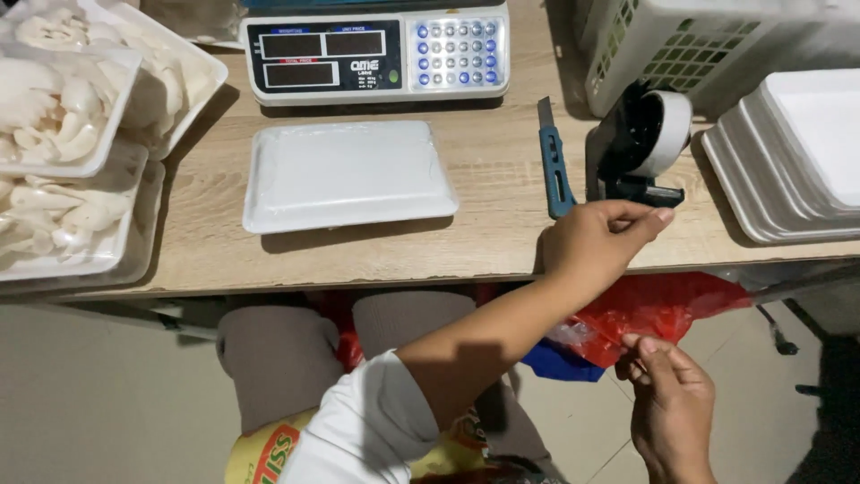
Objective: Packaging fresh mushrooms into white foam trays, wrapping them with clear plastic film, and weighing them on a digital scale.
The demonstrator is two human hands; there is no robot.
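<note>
Tape dispenser [638, 143], black with a white roll, stands on the table [502, 161] near its front edge, just right of the blue utility knife [555, 170]; my left hand [596, 240] sits right in front of it, thumb and forefinger pinched together at its cutter, seemingly on the tape end, though the strip is too thin to see; my right hand [667, 394] hangs below the table edge, fingertips closed together near the red plastic bag [663, 309], and whether it has tape in it I cannot tell; I judge a clean pull wants the strip kept taut and level, then torn down against the blade; the wrapped white tray [345, 175] lies before the weighing scale [376, 54], well left of both hands.
</note>
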